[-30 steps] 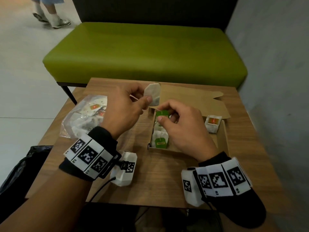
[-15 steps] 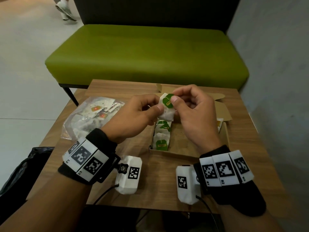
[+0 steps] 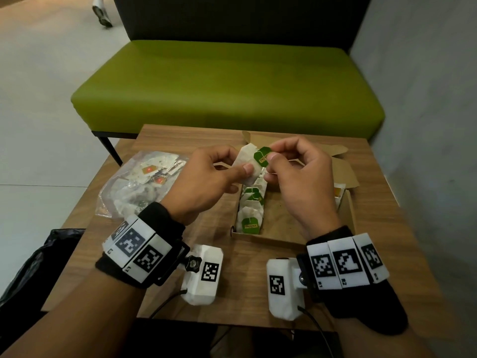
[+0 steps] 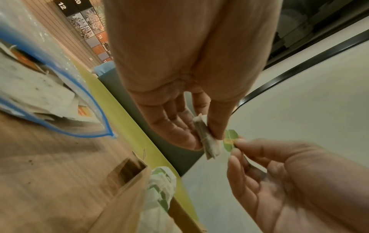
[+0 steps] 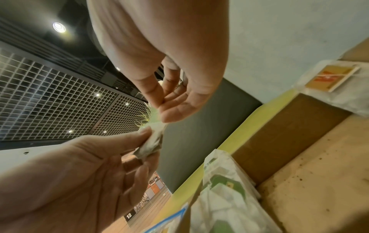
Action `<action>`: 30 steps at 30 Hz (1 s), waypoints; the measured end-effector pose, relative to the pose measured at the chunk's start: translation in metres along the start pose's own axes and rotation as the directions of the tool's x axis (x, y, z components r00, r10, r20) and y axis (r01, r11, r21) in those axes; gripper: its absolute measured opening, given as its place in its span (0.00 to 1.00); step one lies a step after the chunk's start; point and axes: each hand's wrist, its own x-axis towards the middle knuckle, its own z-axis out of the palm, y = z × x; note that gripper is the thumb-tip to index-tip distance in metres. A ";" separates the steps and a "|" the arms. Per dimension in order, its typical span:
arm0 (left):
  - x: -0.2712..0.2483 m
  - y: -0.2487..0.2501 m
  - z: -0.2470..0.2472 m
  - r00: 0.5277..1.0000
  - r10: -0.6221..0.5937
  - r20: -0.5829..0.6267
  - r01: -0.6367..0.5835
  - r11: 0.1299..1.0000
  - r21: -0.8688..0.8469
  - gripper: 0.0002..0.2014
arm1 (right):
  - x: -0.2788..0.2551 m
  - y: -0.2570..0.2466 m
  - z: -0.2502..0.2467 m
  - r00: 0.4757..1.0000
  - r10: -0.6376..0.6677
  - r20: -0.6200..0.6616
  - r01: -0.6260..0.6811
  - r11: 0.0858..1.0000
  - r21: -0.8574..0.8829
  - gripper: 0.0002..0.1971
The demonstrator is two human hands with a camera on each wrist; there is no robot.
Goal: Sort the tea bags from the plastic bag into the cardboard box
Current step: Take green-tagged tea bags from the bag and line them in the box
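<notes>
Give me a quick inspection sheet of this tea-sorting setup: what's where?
Surface: wooden table, grain bare near the front.
Job's things: cardboard box open, row of green-tagged bags inside; plastic bag lying left; tea bag held above box.
Clutter: black bag beside table.
Grippers: left hand pinches the tea bag; right hand pinches its green tag.
Cables: wrist-camera leads trailing.
Surroundings: green bench, grey wall.

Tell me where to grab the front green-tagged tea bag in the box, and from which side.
Pinch the tea bag by its upper paper edge, from above. It lies in a row against the box's left wall, so the sides are crowded; the top is open.
</notes>
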 end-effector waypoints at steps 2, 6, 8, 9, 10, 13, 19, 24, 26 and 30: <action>0.001 0.001 -0.001 0.999 0.013 -0.031 -0.012 1.000 0.015 0.04 | 0.000 0.002 0.000 0.999 -0.030 -0.033 0.027 0.996 -0.080 0.09; 0.001 0.002 -0.001 0.998 0.045 -0.049 -0.041 0.996 0.075 0.04 | -0.001 0.000 -0.001 0.998 -0.041 -0.045 0.037 0.994 -0.099 0.09; 0.000 0.002 0.001 0.998 0.047 -0.037 -0.044 0.996 0.077 0.03 | -0.001 -0.002 -0.001 0.999 -0.039 -0.024 0.037 0.996 -0.079 0.09; -0.001 0.003 0.002 0.999 0.045 -0.030 -0.043 0.997 0.071 0.03 | -0.001 -0.003 0.000 0.999 -0.035 -0.010 0.034 0.997 -0.062 0.09; -0.001 0.003 0.002 0.999 0.040 -0.019 -0.039 0.998 0.058 0.03 | -0.001 -0.003 0.000 1.000 -0.021 0.003 0.021 0.999 -0.035 0.09; -0.002 0.004 0.003 0.999 0.017 0.040 -0.016 1.000 -0.020 0.02 | 0.000 -0.005 -0.001 0.998 0.054 0.037 -0.057 0.995 0.085 0.08; -0.005 0.007 0.005 0.994 0.043 0.101 -0.026 0.986 -0.166 0.03 | 0.000 -0.003 0.000 0.993 0.114 0.033 -0.116 0.989 0.096 0.07; -0.003 0.003 0.006 0.997 0.031 0.074 -0.017 0.983 -0.185 0.06 | 0.001 -0.004 -0.001 0.987 0.157 0.025 -0.159 0.979 0.130 0.04; -0.002 0.002 0.006 0.998 0.033 0.061 -0.023 0.987 -0.157 0.07 | 0.000 -0.005 -0.001 0.985 0.168 0.048 -0.174 0.968 0.180 0.04; -0.002 0.001 0.008 0.997 0.034 0.062 -0.024 0.987 -0.156 0.11 | -0.002 -0.004 0.002 0.981 0.187 0.048 -0.193 0.955 0.224 0.03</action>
